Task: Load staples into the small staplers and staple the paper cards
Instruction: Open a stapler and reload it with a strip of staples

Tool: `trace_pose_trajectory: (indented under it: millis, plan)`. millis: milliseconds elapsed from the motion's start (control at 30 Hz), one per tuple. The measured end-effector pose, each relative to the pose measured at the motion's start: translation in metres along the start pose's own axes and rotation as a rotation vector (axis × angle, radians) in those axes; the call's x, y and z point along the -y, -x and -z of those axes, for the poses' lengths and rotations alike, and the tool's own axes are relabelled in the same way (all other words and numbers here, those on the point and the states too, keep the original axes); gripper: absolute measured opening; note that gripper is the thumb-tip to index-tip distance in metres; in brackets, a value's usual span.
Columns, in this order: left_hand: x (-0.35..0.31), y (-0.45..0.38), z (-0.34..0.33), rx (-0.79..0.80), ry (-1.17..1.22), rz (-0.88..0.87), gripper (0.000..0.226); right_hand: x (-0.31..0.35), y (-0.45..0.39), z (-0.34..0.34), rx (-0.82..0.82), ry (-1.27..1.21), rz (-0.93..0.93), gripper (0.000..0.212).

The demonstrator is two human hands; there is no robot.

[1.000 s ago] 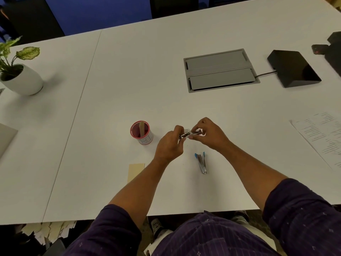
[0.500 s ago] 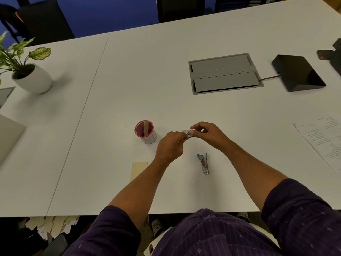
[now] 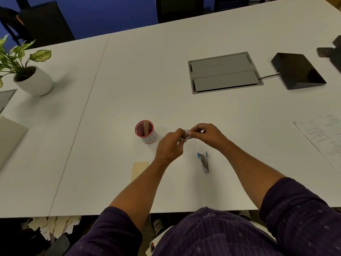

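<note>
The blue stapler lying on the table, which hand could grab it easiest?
Probably the right hand. The blue stapler lies just below it, on its side. The left hand is farther over. Both hands hold a small stapler now.

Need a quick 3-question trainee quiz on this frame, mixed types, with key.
1. True or false: the blue stapler lies on the table, touched by neither hand.
2. Multiple choice: the small metal stapler is held by
A. the left hand alone
B. the right hand alone
C. both hands, pinched between them
3. Fill in: the red-rimmed cup with a wooden stick in it stands on the side of the person's ____ hand.

Key: 1 true; 2 C; 3 left.
</note>
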State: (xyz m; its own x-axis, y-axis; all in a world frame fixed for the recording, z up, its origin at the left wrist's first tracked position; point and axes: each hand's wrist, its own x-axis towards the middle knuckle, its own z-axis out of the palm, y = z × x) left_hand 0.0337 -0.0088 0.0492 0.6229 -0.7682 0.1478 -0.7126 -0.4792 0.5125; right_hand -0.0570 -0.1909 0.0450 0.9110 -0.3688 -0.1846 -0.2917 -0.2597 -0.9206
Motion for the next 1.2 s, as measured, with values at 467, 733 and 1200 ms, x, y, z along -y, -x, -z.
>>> trace_pose_trajectory:
  millis: [467,733,1200]
  plan:
    - [-0.007,-0.006,-0.004,0.049,-0.063,-0.138,0.046,-0.007,0.005,0.01,-0.048,-0.072,-0.055,0.013]
    - [-0.015,-0.008,0.004,0.104,-0.052,-0.077,0.024,-0.008,0.008,0.008,-0.049,-0.107,-0.056,0.012]
    - [-0.022,-0.034,0.02,0.353,-0.158,-0.036,0.036,-0.024,0.017,0.008,-0.019,-0.137,-0.135,0.014]
